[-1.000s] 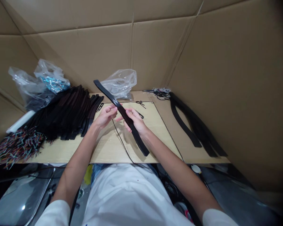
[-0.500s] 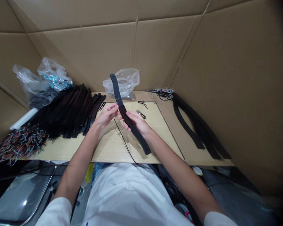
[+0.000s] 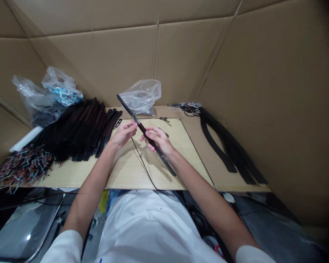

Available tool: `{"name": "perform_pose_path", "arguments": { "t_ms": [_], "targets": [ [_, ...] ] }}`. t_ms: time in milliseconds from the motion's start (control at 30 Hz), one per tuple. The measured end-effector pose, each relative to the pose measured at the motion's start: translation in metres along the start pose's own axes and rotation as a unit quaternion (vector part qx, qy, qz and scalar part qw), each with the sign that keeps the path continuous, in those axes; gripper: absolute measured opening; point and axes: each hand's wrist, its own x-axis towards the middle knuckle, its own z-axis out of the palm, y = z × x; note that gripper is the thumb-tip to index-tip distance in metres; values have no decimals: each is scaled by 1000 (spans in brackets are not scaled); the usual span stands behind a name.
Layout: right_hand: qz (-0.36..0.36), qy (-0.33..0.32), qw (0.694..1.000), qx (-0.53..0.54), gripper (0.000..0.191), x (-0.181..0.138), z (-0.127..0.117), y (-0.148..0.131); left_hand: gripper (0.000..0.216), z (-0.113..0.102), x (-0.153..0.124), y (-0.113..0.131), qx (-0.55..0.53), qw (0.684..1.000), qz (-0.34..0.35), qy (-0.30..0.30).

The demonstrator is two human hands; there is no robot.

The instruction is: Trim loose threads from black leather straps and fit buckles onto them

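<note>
above the middle of the pale, flat surface (image 3: 117, 175) i hold one long, thin, matte black strap (image 3: 141, 128), turned edge-on and slanting up toward the back edge. the fingers of my left hand (image 3: 124, 133) pinch it and those of my right hand (image 3: 159, 141) are closed around it. a heap of dark straps (image 3: 79, 131) lies by the left edge.

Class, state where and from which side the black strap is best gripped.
Probably grip the strap near its middle, pinching its flat faces from either side: it is long, thin and seen edge-on, with both ends free. The left hand and right hand hold there.
</note>
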Motion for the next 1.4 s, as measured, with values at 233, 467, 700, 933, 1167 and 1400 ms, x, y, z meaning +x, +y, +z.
{"name": "perform_pose_path", "arguments": {
  "t_ms": [233,467,700,933,1167,1400],
  "targets": [
    [54,-25,998,33,47,-1,-1,-1,52,-2,0,2,-7,1000,-19,-6],
    [81,-45,995,32,46,1,-2,1,58,-2,1,-1,-35,999,6,16],
    [50,-47,998,-4,56,1,6,7,54,-5,4,-6,0,999,16,43],
    [88,-105,990,33,53,-4,3,0,58,-8,-1,1,-17,1000,-15,-8],
    [109,-95,989,34,53,-7,10,9,66,-2,-1,-1,-38,999,-4,27],
    [86,-37,995,46,46,-1,10,7,55,-2,1,-3,-22,999,-13,22]
  ]
}}
